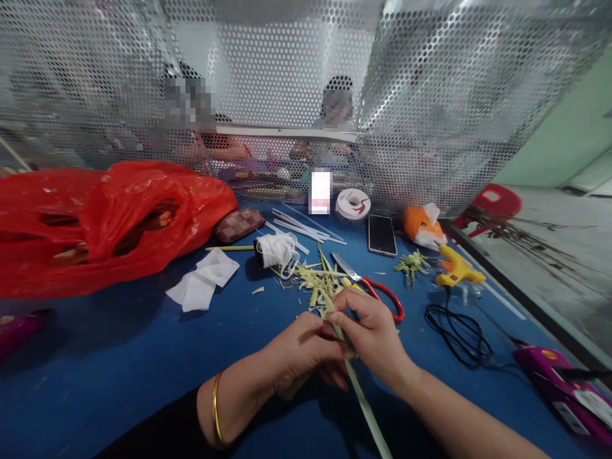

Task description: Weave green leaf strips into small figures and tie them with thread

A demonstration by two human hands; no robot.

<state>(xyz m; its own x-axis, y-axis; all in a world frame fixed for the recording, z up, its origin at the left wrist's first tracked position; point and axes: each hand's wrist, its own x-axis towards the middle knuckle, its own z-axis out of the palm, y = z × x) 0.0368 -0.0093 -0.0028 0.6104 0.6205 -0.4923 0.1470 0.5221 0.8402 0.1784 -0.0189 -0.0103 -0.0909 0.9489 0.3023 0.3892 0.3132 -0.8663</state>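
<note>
"Head view: surface and room?"

"Blue desk (143, 370), littered with yellow-green scraps (318, 278), before a perforated screen (287, 57); at right, grey floor (568, 223) and pale green wall (554, 121)."

"And the pale strip (362, 398), pointing which way?"

"Over the desk's near side, long axis running away and a little to the left."

"Grip?"

"Grasping the strip: right hand (370, 325) pinching, left hand (306, 347) clasping just nearer."

"Hidden parts?"

"Middle behind both hands; near end cut off; far tip hard to tell from the scraps."

Single view from your head, looking forward and down over blue surface (143, 360). Your left hand (301, 349) and right hand (371, 320) sit near, low centre; perforated screen (282, 57) spans most of top, farther off.
</note>
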